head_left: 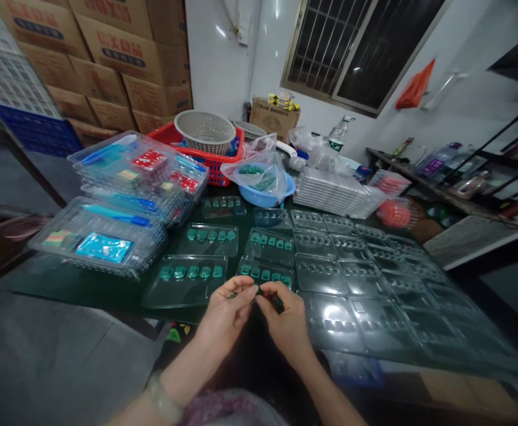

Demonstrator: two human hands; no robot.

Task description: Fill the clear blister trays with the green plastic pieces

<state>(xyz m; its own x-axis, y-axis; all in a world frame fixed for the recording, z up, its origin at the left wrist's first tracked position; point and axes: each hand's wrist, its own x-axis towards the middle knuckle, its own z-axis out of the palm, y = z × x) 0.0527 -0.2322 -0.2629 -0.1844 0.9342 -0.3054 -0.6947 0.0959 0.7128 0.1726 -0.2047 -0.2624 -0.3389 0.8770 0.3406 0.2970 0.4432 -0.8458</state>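
Observation:
My left hand (229, 306) and my right hand (288, 316) meet fingertip to fingertip over the table's near edge, thumbs and forefingers pinched. Between them shows a speck of dark green, too small and covered to name. Just beyond my fingers lies a clear plastic tray (246, 264) with a row of teal-green pieces in its slots. Left of it is another filled clear tray (188, 291), with a third filled tray (210, 238) behind. Farther back, a light blue basin (270, 197) holds more green pieces, partly covered by a clear plastic bag (277, 168).
Many clear trays (323, 275) without green pieces cover the table's right side. Stacked packed cases (108, 234) stand at left. Behind are a red basket (230, 158), a grey colander (206, 131) and a pile of clear trays (325, 192). Cardboard boxes (117, 53) line the wall.

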